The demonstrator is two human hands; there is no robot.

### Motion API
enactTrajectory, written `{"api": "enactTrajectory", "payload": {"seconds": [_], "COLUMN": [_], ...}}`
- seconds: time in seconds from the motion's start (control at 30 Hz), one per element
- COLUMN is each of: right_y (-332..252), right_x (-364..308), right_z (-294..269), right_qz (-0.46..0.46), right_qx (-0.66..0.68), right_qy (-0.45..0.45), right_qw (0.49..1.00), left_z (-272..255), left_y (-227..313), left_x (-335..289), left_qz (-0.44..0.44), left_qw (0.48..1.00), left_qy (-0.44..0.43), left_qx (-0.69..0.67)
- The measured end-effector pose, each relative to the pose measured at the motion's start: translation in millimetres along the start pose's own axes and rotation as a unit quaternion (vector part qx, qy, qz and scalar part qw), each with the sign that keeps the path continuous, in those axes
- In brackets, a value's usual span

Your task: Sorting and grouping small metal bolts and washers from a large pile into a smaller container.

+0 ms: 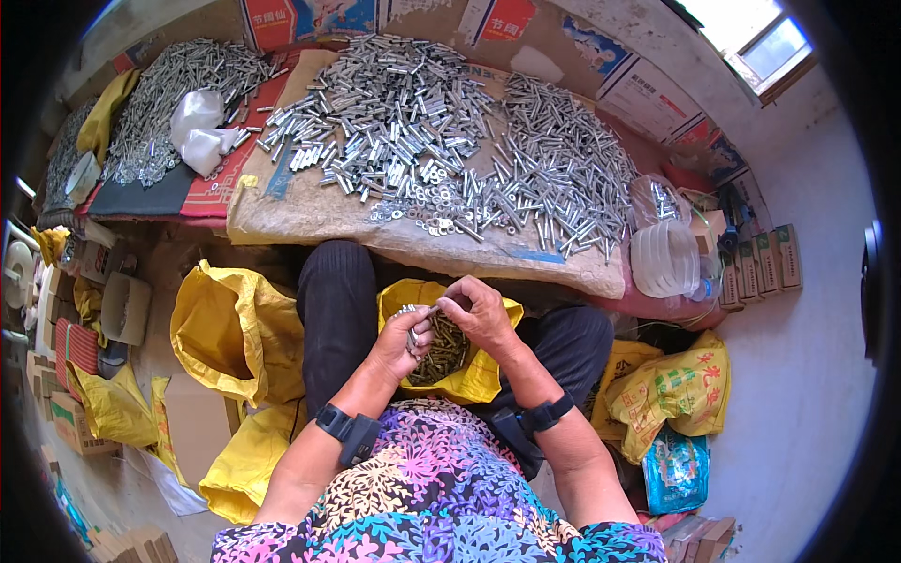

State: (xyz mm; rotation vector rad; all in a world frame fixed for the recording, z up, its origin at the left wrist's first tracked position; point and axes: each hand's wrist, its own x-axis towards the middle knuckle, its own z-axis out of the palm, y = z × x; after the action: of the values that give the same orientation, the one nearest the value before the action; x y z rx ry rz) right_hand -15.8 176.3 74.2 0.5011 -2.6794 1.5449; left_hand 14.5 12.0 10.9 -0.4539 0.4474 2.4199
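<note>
1. Curling its fingers around a few small silver metal pieces (410, 344), the left hand (392, 347) is above the open yellow sack (485, 380) between the knees.
2. The right hand (477, 311) meets it at the fingertips, thumb and fingers pressed close together; I cannot tell what they pinch.
3. Inside the sack lie many brass-coloured metal pieces (449, 352).
4. In front, a cardboard sheet (310, 211) carries heaped silver tubes (385, 103), thinner rods (568, 169) and flat washers (434, 212).
</note>
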Motion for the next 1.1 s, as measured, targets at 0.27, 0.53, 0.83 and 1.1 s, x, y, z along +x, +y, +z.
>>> {"api": "enactTrajectory", "payload": {"seconds": [0.27, 0.53, 0.83, 1.1], "right_y": [6, 3, 2, -1], "right_x": [7, 9, 29, 6], "right_z": [4, 36, 13, 32], "right_qz": [-0.026, 0.074, 0.057, 0.122], "right_qx": [0.007, 0.276, 0.396, 0.393], "right_qy": [0.115, 0.106, 0.182, 0.111], "right_qw": [0.993, 0.952, 0.898, 0.905], "left_z": [13, 24, 34, 13], "left_y": [-11, -23, -18, -16], "left_x": [1, 6, -3, 1], "left_qz": [-0.001, 0.105, 0.102, 0.109], "left_qw": [0.997, 0.977, 0.982, 0.976], "left_qy": [0.015, 0.098, 0.038, 0.088], "left_qx": [0.08, 0.156, 0.152, 0.165]}}
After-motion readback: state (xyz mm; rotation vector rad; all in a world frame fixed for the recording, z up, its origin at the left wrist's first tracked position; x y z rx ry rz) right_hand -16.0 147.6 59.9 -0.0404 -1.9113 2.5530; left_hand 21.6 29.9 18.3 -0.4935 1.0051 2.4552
